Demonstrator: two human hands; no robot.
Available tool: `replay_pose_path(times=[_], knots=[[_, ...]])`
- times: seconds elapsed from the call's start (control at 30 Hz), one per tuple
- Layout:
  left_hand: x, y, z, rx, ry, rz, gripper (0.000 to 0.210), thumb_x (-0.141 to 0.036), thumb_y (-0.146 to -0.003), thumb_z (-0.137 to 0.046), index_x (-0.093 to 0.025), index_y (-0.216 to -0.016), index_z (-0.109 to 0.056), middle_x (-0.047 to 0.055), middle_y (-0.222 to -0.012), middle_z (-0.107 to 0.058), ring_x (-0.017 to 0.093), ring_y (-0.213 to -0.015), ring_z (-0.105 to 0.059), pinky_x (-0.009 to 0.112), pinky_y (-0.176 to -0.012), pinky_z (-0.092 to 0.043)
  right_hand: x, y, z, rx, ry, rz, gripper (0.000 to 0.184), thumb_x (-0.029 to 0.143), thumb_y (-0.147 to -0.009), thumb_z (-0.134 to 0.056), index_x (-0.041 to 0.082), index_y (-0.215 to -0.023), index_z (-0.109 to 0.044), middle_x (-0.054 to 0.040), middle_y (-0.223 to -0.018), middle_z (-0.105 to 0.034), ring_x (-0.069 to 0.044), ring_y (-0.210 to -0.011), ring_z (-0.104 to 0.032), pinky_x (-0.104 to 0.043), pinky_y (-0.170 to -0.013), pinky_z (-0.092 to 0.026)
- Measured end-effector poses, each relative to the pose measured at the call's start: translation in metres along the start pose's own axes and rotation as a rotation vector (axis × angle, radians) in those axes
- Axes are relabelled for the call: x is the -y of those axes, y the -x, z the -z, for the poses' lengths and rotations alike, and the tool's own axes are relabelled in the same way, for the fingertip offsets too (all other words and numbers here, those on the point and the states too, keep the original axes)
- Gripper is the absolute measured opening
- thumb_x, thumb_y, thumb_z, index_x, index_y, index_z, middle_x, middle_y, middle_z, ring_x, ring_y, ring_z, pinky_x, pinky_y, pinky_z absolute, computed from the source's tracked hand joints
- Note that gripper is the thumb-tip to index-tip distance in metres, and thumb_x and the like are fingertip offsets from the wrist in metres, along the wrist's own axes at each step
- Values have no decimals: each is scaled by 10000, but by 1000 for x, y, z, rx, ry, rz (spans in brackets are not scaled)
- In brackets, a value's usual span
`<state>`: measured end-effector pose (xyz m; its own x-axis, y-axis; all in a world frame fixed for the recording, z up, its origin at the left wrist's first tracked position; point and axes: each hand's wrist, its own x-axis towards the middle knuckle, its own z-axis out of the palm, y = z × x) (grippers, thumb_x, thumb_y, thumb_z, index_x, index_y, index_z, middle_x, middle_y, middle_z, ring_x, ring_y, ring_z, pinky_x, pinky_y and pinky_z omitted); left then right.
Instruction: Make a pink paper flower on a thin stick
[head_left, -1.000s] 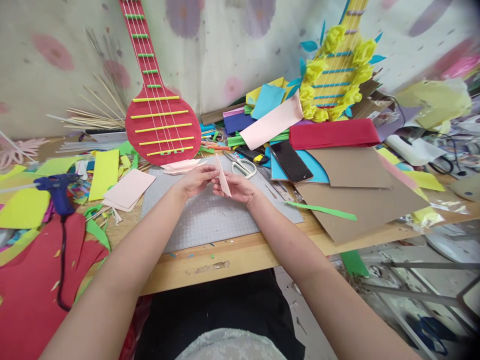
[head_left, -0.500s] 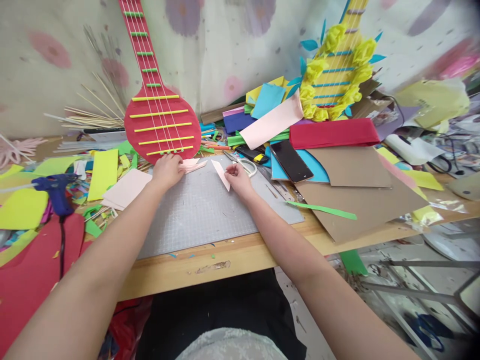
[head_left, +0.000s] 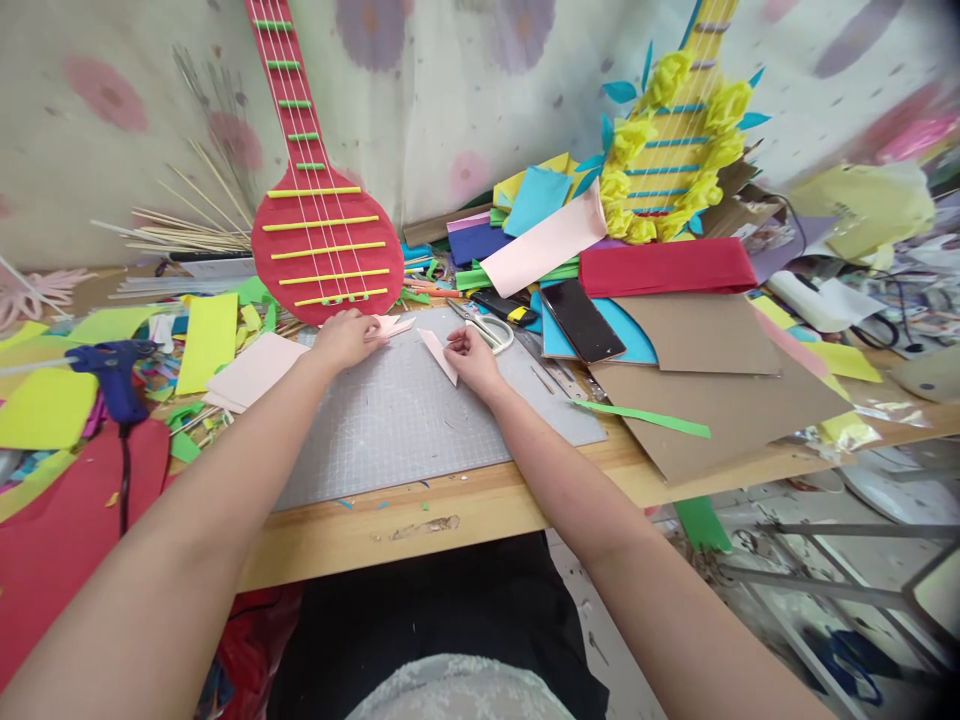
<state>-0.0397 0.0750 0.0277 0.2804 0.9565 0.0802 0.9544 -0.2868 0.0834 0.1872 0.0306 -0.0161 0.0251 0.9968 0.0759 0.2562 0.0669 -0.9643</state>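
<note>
My right hand (head_left: 474, 362) pinches a narrow pale pink piece of paper (head_left: 437, 356) with slanted ends, tilted above the grey cutting mat (head_left: 390, 430). At the mat's back left, my left hand (head_left: 346, 341) is closed over a small bunch of pale pink paper pieces (head_left: 394, 326); their points stick out on its right, and part of the bunch is hidden under the fingers. Directly behind that hand stands a red paper-covered lute shape (head_left: 330, 235) with yellow and green bars and white strings. White-handled scissors (head_left: 499, 334) lie just beyond my right hand.
A blue glue gun (head_left: 116, 380) and pale pink sheets (head_left: 255, 370) are on the left. To the right lie a black phone (head_left: 583, 320), brown cardboard (head_left: 720, 405), a metal ruler (head_left: 559, 372) and a green strip (head_left: 645, 418). A yellow flowered instrument shape (head_left: 667, 160) leans behind.
My left hand has shifted slightly right over the bunch of paper pieces. The piece in my right hand has tilted a little and moved slightly left. The view has shifted slightly.
</note>
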Motion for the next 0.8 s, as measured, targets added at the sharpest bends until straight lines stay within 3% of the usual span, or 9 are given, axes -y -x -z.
replay_pose_path(times=[0.1,0.27,0.5,0.67,0.8], knots=[[4,-3,-1,11,84,16,376,-368,-860,-343,-213,-1003,-655,116,-996,-603,253,-975,-544,345,-823,-403,-1,-1,0,7,-4,0,178,214,-664,-528,215,-829,-461,33,-711,-538,-113,-653,-531,-285,-687,-443],[5,-4,-1,20,89,106,309,-275,-743,-538,-223,-1026,-650,110,-1028,-610,247,-914,-578,326,-770,-430,0,1,1,14,14,11,215,206,-665,-511,215,-873,-460,32,-723,-556,-118,-671,-545,-274,-672,-432],[-8,1,13,73,55,137,270,-335,-742,-561,-188,-950,-651,122,-1037,-617,266,-984,-560,334,-796,-426,14,-3,3,122,260,-74,290,210,-662,-525,203,-949,-489,37,-733,-579,-108,-636,-536,-235,-603,-390],[-15,0,16,122,37,185,362,-390,-716,-597,-174,-1006,-624,143,-1087,-614,301,-1025,-549,344,-788,-413,38,-15,2,238,487,-149,192,237,-619,-609,183,-800,-574,-15,-785,-602,-135,-688,-536,-246,-605,-383],[-13,-6,12,155,82,264,405,-418,-667,-637,-178,-993,-614,126,-1018,-654,287,-932,-589,317,-727,-407,50,-18,-6,276,505,-206,83,179,-597,-636,175,-648,-571,-21,-673,-578,-141,-631,-518,-262,-587,-382]])
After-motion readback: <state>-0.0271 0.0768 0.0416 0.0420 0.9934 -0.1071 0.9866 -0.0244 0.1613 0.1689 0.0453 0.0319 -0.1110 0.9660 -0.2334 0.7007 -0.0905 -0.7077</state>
